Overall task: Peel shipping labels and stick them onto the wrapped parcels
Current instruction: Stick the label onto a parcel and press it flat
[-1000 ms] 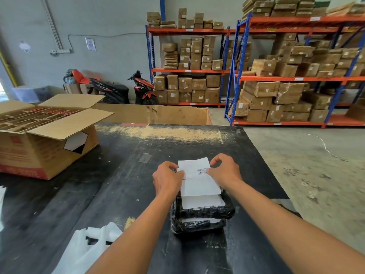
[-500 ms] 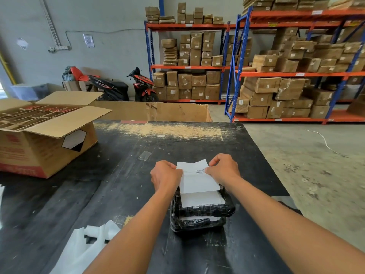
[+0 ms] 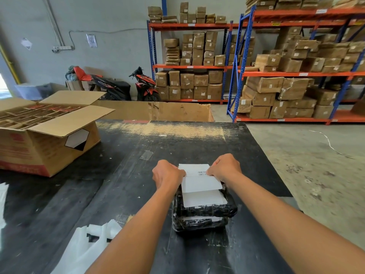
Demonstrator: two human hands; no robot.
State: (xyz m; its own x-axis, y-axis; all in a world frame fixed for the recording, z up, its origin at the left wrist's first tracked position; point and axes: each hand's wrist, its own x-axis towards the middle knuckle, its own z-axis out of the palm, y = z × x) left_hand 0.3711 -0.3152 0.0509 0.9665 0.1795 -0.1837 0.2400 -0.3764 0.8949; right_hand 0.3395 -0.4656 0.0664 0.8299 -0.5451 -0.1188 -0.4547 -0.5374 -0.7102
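— Hands first: where do they sit?

— I have the left hand (image 3: pixel 167 176) and the right hand (image 3: pixel 224 167) reaching forward side by side over the stacked parcels (image 3: pixel 204 212), both forearms stretched out from the bottom of the view. Each hand is curled knuckles-up and pinches one side edge of the shipping label (image 3: pixel 198 179), left on the left edge, right on the right edge beside the barcode. The label is held just above the top parcel, its far part lifted. A second white sheet (image 3: pixel 204 198) lies flat on the top parcel, under the near edge of the held one.

— How much room around the parcels?

— They sit on the black table (image 3: pixel 118 194), two black-wrapped packs, one on the other. Beyond them I see bare tabletop up to the far edge. Right of the parcels the table edge comes close, with concrete floor past it. Left of the parcels the surface runs wide.

— Anything in the way?

— Nothing touches the parcels. An open cardboard box (image 3: pixel 45 139) stands well to the left of them, flaps spread. White plastic bags (image 3: pixel 88 246) lie left of the parcels on the near side, under my left forearm. A clear piece of tape (image 3: pixel 146 155) is stuck to the table just beyond the parcels. Shelving with brown cartons (image 3: pixel 286 89) stands far behind them.
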